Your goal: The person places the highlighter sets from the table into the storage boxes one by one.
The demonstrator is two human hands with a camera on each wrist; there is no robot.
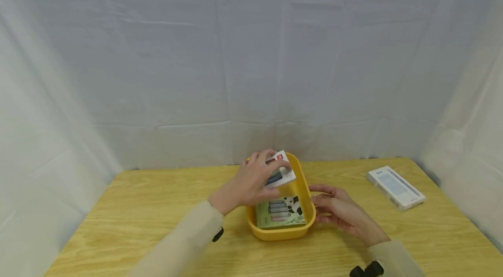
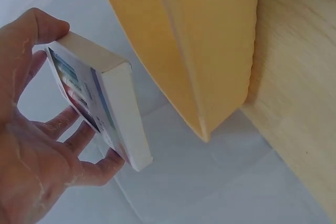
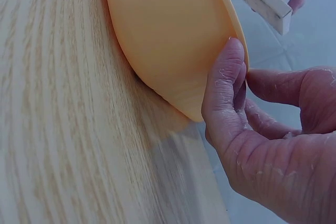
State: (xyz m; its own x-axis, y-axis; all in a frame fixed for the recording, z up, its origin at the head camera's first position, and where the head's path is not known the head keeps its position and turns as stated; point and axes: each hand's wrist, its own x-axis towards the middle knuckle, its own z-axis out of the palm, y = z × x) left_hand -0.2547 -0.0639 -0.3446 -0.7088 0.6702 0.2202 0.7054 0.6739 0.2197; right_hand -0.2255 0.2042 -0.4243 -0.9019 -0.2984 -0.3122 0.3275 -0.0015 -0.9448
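Observation:
A yellow plastic basket stands on the wooden table. Inside it lies a green box printed with a panda and a row of pens or crayons. Above the basket's far part, my left hand grips a white box by its edges, tilted; coloured sticks are printed on its face, seen also in the left wrist view. My right hand touches the basket's right outer side, fingers loosely bent near the rim. No finger of it shows inside the basket.
Toward the table's right side lies a white box with a pale blue panel. White cloth hangs behind the table's back edge and along both sides.

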